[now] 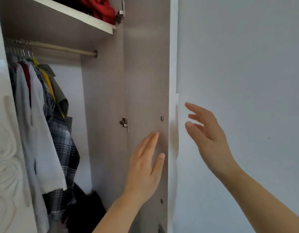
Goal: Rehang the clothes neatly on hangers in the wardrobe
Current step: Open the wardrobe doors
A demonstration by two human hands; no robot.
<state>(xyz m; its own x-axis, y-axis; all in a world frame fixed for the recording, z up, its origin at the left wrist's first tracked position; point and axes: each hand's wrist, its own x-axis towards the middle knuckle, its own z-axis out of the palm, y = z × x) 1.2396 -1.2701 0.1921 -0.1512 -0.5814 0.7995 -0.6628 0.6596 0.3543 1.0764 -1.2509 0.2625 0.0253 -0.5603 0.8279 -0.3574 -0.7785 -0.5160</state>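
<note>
The wardrobe stands with its right door (pixel 145 73) swung out toward me. My left hand (pixel 145 165) lies flat with straight fingers against the door's inner face, below a small round fitting (pixel 162 118). My right hand (pixel 207 133) hovers with spread, relaxed fingers just past the door's white outer edge (pixel 173 115) and holds nothing. Inside, several garments hang on hangers from the rail (pixel 61 48), bunched at the left: a white shirt (pixel 39 132), a plaid shirt (pixel 64 148) and an olive one (pixel 59 93). Dark clothing (pixel 88 209) lies heaped on the wardrobe floor.
A shelf (pixel 75 14) above the rail carries red fabric (pixel 101 9). The white patterned left door (pixel 6 148) fills the left edge. A plain pale wall (pixel 246 64) takes up the right. A metal hinge (pixel 124 123) sits on the wardrobe's inner side panel.
</note>
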